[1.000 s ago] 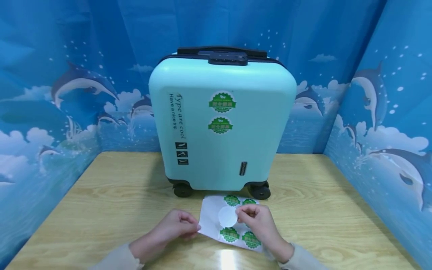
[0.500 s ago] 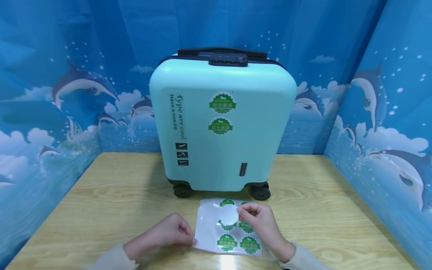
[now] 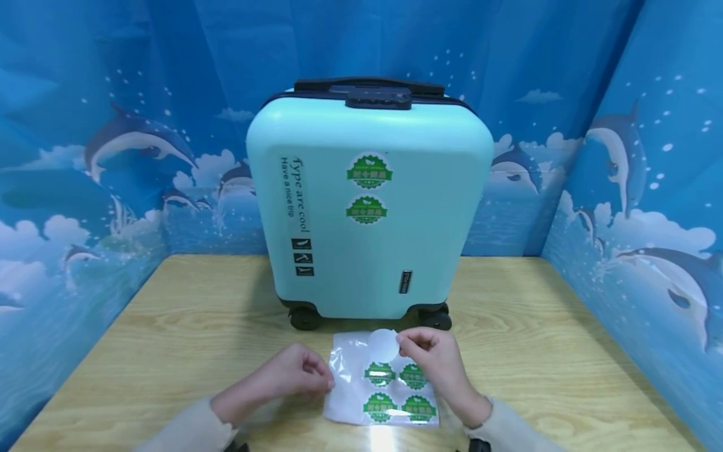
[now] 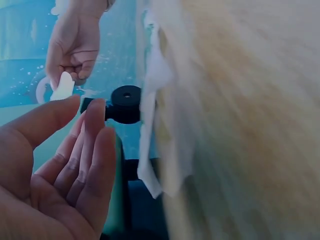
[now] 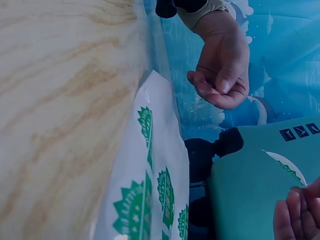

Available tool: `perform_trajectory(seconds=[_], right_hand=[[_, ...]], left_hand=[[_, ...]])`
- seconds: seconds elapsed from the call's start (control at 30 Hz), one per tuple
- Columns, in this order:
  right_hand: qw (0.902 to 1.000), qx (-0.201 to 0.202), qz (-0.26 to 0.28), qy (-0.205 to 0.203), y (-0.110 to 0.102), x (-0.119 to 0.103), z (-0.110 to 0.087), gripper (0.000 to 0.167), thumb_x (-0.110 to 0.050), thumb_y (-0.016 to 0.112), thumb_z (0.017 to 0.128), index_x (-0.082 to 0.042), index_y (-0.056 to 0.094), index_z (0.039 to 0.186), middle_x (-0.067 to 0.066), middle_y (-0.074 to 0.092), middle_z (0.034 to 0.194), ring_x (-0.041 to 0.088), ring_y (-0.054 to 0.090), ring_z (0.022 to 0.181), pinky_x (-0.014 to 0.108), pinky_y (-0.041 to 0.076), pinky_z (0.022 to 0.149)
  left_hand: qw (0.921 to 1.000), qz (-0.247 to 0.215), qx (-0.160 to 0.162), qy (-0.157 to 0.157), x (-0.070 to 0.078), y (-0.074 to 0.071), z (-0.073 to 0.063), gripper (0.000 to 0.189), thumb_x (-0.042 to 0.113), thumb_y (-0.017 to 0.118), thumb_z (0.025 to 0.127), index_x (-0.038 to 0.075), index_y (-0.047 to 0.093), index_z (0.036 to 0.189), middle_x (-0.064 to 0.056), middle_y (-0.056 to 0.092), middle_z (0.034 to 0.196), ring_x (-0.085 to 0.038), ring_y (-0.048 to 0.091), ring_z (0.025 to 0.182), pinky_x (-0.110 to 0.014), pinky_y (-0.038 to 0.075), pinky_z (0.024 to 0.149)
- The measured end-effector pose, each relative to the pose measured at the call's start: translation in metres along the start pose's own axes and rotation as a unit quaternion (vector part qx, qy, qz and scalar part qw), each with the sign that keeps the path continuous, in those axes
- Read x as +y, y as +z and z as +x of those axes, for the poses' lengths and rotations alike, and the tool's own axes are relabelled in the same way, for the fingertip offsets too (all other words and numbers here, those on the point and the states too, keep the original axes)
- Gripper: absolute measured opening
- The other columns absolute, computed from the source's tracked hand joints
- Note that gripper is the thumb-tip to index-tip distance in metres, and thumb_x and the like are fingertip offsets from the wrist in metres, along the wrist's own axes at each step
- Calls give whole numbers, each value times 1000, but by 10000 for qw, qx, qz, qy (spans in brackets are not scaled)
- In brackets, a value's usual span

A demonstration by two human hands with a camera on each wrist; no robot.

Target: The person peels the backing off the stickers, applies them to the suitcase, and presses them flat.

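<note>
My right hand (image 3: 437,361) pinches a round sticker (image 3: 383,346) by its edge between thumb and fingers. The sticker's white back faces the head camera; in the right wrist view a strip of its green printed face (image 5: 287,167) shows. Below it, a white sticker sheet (image 3: 346,398) with several green round stickers (image 3: 380,407) lies on the table. At the sheet's left edge is my left hand (image 3: 296,373); its fingers are loosely bent and hold nothing, with a gap to the sheet in the left wrist view. The sheet's upper right part is hidden behind my right hand.
A mint-green suitcase (image 3: 339,263) stands upright on black wheels (image 3: 305,318) just behind the sheet. Two green stickers (image 3: 366,210) sit one above the other on its front, right of printed lettering (image 3: 295,194). Blue dolphin-print curtains (image 3: 198,144) enclose the wooden table (image 3: 198,326).
My left hand has let go of the sheet's edge, and the sheet now lies flatter. My right hand has moved the pinched sticker slightly away from me, towards the suitcase.
</note>
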State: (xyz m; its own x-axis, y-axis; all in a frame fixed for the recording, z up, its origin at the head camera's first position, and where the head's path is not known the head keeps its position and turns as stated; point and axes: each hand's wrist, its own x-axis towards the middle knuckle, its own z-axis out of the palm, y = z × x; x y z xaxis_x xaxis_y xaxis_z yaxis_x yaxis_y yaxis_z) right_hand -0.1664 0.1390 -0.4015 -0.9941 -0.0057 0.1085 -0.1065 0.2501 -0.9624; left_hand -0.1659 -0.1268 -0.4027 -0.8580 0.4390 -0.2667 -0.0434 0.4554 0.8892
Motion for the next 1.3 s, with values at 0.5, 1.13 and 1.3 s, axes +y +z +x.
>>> perform_trajectory(seconds=[0.5,1.13,1.3], right_hand=[[9977,291,-11,-605,9,-9,10,4,-4,68,84,-2,71,85,9,70,76,14,63,63,22,52,57],[9887,451,224,-1412,13,-32,9,7,-1,67,85,4,70,88,16,71,85,9,65,68,21,55,62],[9871,482,314,-1496,14,-21,15,8,-6,68,85,0,71,89,12,72,87,11,65,69,21,54,62]], left_hand=[[9931,-928,341,625,38,4,16,25,16,72,81,0,69,100,-9,71,90,-17,66,75,-35,57,71],[9807,-1516,751,984,68,15,33,28,20,73,82,2,69,103,-12,72,95,-29,68,84,-40,57,75],[9793,-1598,765,974,69,17,38,28,20,72,82,1,69,103,-11,72,94,-26,68,83,-41,57,76]])
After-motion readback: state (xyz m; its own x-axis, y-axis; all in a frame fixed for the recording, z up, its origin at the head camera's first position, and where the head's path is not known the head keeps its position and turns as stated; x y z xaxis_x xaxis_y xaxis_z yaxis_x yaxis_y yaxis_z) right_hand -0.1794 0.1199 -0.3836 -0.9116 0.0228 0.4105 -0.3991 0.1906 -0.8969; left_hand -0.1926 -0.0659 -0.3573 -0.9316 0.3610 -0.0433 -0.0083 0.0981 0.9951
